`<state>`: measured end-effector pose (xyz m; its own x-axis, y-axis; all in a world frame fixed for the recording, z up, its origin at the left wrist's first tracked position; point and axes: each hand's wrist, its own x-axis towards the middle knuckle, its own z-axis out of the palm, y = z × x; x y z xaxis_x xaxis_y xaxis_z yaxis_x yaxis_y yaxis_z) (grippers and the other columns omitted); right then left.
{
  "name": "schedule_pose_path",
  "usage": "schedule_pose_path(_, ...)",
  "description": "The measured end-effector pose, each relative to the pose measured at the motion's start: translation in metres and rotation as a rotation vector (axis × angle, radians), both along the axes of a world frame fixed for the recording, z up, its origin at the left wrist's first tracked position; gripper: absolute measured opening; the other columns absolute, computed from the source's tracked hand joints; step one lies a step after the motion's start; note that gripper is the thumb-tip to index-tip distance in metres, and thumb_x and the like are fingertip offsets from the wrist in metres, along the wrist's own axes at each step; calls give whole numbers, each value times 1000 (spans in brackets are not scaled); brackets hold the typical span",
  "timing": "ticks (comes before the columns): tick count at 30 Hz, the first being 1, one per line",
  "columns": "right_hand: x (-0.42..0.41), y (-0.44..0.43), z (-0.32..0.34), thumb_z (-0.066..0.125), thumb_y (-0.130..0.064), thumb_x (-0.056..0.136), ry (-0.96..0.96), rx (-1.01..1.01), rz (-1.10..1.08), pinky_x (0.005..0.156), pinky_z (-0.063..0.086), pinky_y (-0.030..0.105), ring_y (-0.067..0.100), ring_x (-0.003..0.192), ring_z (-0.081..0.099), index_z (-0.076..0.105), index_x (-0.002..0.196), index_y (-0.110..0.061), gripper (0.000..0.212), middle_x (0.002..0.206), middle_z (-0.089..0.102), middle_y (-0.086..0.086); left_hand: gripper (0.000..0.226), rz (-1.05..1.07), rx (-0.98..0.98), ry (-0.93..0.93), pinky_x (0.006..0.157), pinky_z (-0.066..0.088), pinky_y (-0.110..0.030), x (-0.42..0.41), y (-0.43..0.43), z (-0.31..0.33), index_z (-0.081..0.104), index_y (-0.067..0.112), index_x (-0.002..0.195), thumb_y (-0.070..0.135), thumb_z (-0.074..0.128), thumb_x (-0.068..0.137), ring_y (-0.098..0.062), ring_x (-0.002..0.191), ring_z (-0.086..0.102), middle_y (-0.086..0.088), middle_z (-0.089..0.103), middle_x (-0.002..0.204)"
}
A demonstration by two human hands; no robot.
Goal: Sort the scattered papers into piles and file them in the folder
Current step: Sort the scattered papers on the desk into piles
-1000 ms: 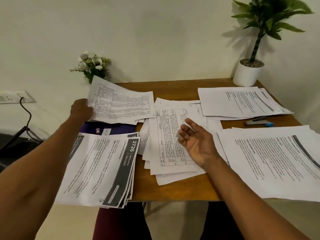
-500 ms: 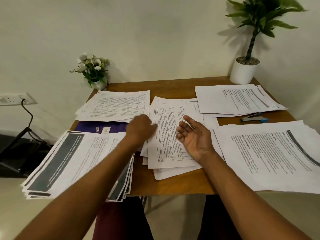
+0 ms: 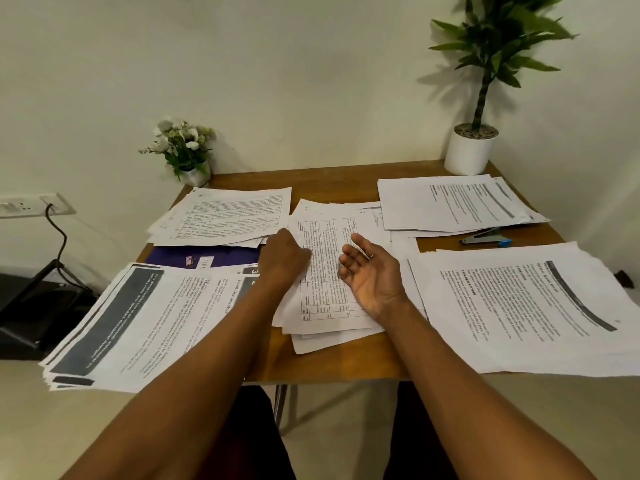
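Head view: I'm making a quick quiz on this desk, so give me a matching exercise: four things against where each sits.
1. stapler
2. folder
3. potted plant
4. flowers

A. far left corner of the table
B. far right corner
C. partly under the far left papers
D. bare wood at the right

Pairs: 1-D, 2-C, 3-B, 4-A

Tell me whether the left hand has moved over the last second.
Yes. The left hand has gone right, from the far-left pile near the flower vase to the left edge of the centre pile.
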<state>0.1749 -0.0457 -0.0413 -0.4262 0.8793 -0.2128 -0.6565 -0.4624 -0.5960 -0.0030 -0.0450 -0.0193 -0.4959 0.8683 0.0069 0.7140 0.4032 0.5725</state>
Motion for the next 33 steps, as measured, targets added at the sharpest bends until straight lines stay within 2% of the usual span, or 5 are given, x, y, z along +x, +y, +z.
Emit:
schedule_pose_path(19,9,-1,12,69,-19,87,164,-140,-145,60,44,26,17,68,55,67,96,-11,13,84,63,7,28,30,344,155,65,38,-27,6,-25,53,78,12,112,30,58,102,-22,89,66,-6,74,109)
schedule_pose_path(23,19,8,33,70,-18,93,-274,48,-356,51,41,18,9,68,54,66,98,-16,6,81,63,-3,27,33,371,-55,55,31,-27,-6,-29,66,61,9,82,23,54,103,-19,74,54,1,58,76)
schedule_pose_path(26,29,14,32,77,-26,90,-769,320,-340,76,52,15,5,102,60,57,131,-23,47,116,61,-9,26,41,367,-239,58,36,-26,-18,-33,65,63,8,86,22,52,105,-17,74,56,-1,61,80)
schedule_pose_path(29,38,19,31,84,-31,83,-691,271,-113,95,58,39,18,113,68,56,138,-23,62,130,66,-2,23,56,353,-437,74,51,-31,-24,-39,65,67,11,97,28,53,106,-20,85,65,-2,68,93)
schedule_pose_path(33,43,20,42,71,-17,94,-579,244,-6,89,60,44,27,103,74,71,121,-15,26,113,77,6,27,3,285,-845,90,60,-51,-28,-54,71,70,18,113,40,56,104,-31,102,73,-5,77,107)
